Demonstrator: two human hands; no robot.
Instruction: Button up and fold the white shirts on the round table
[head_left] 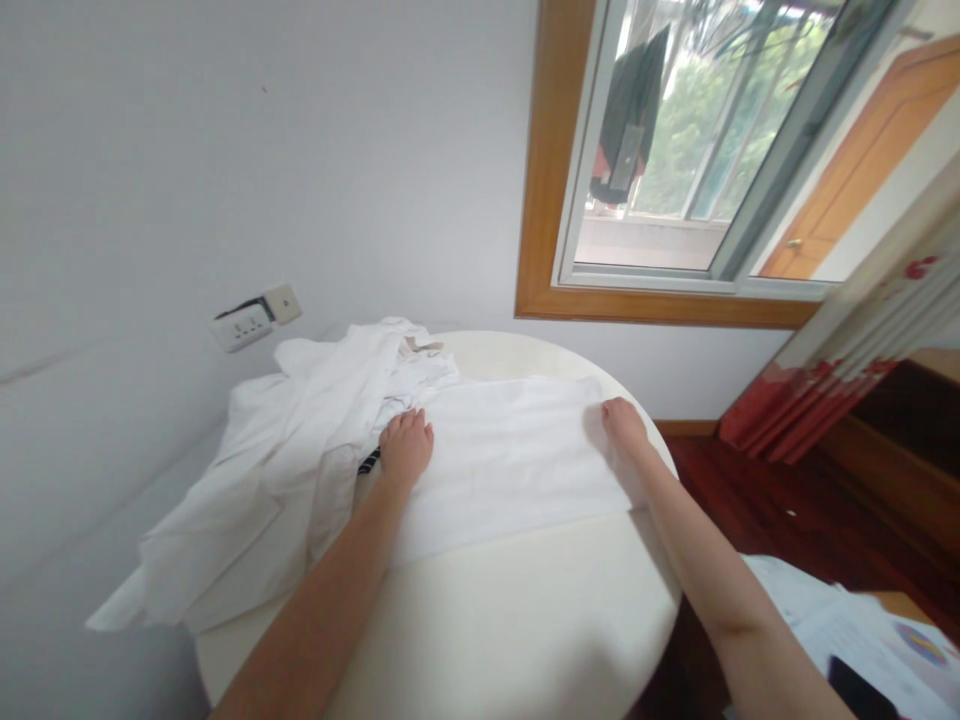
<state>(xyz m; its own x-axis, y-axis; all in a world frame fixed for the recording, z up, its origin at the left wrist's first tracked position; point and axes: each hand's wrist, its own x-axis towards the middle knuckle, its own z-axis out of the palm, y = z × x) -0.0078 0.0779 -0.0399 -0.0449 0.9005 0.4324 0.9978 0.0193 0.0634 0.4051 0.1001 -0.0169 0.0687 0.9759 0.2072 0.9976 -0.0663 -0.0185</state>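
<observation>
A long white folded cloth, perhaps a garment, lies flat across the round cream table. Over its left end rests my left hand, palm down, with the fingers lying on the fabric. My right hand is closed at the cloth's right end, near the table's edge; its fingertips are partly hidden. Left of my left hand, a loose heap of white clothes covers that side of the table and hangs over the rim. A small black striped piece shows beside my left wrist.
The table stands against a white wall with a socket. Behind it is a wood-framed window. A red and cream curtain hangs at the right. Papers and a dark object lie lower right, near my right arm.
</observation>
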